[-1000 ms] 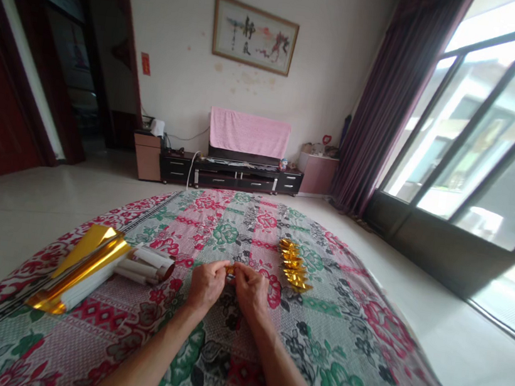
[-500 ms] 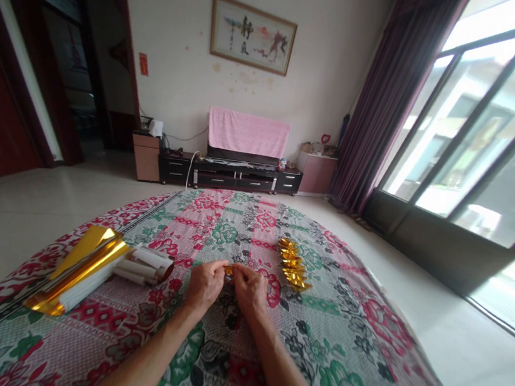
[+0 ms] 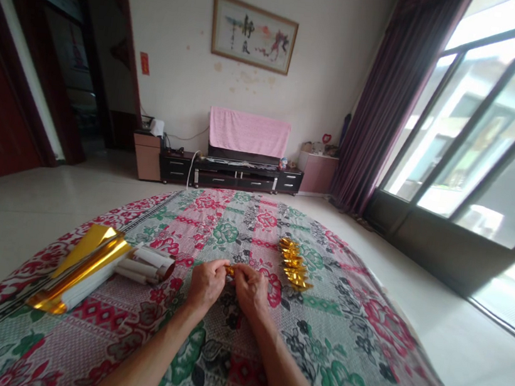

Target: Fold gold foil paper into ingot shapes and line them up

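Observation:
My left hand (image 3: 207, 284) and my right hand (image 3: 250, 288) are close together over the middle of the flowered cloth. Both are closed, pinching a small piece of gold foil (image 3: 230, 270) between them. Only a short bit of the foil shows between the fingertips; its full shape is hidden. To the right of my hands lies a row of folded gold foil pieces (image 3: 294, 264), shiny and pointed at the ends. Off to the left are a sheet of gold foil (image 3: 94, 266), partly rolled, and several whitish paper rolls (image 3: 146, 266).
The flowered cloth (image 3: 348, 331) covers the round-edged surface in front of me. Beyond it stand a low black cabinet (image 3: 221, 179) and a pink cloth (image 3: 249, 132) draped over something. Tall windows (image 3: 464, 138) and a purple curtain (image 3: 378, 101) are on the right.
Both hands stay nearly in place, still pinching the foil. Slightly more gold shows between the fingertips. The view has shifted very slightly.

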`<control>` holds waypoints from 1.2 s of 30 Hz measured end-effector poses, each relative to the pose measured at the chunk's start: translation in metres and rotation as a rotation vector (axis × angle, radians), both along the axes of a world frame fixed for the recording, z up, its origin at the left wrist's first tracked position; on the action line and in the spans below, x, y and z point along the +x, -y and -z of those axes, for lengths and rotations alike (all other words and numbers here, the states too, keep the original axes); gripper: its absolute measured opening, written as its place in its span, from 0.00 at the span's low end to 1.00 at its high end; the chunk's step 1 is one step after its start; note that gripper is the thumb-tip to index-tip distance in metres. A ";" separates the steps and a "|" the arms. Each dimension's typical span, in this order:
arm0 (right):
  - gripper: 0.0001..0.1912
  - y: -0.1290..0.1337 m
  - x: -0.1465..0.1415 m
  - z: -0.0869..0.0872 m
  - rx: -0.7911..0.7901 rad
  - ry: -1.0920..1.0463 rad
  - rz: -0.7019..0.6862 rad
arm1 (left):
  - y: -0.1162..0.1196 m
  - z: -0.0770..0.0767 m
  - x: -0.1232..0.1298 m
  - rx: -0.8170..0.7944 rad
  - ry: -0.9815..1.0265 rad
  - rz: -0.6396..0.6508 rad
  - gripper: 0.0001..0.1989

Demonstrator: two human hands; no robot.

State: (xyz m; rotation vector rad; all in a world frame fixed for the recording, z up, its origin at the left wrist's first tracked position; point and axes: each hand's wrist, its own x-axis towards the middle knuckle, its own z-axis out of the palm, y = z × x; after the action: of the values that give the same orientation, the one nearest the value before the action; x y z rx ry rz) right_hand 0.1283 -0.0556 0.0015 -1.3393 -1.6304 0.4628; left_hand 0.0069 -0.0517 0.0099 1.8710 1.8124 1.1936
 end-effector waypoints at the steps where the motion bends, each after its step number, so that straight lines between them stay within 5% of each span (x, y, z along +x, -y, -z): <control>1: 0.17 0.000 0.000 0.000 0.000 -0.002 0.001 | 0.000 0.000 0.000 -0.002 -0.008 0.005 0.16; 36: 0.15 -0.001 0.002 -0.001 -0.053 -0.083 0.007 | -0.001 0.002 -0.001 -0.002 -0.057 0.033 0.15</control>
State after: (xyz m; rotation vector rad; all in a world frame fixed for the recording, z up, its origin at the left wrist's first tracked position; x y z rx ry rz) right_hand 0.1298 -0.0542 0.0025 -1.3467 -1.5546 0.5544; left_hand 0.0059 -0.0506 0.0079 1.9455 1.8033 1.1376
